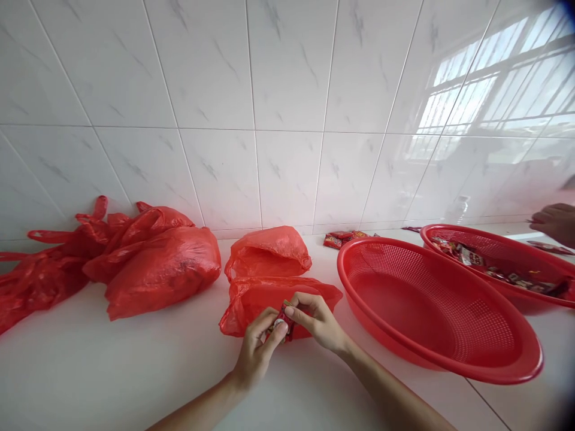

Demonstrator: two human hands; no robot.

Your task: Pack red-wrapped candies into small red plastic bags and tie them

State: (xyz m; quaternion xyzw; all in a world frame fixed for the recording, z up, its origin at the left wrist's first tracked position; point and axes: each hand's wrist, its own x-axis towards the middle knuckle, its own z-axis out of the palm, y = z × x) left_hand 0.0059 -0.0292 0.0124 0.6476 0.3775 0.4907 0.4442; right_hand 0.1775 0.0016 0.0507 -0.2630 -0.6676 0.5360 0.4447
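Red-wrapped, the small packet sat pinched between fingertips of the left hand and right hand, at the near side of the plastic bag; light, even pressure seemed wisest.

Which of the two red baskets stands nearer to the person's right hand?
It is the front basket, to the right of the right hand, its whole rim in view; the other basket stands farther right and holds small packets.
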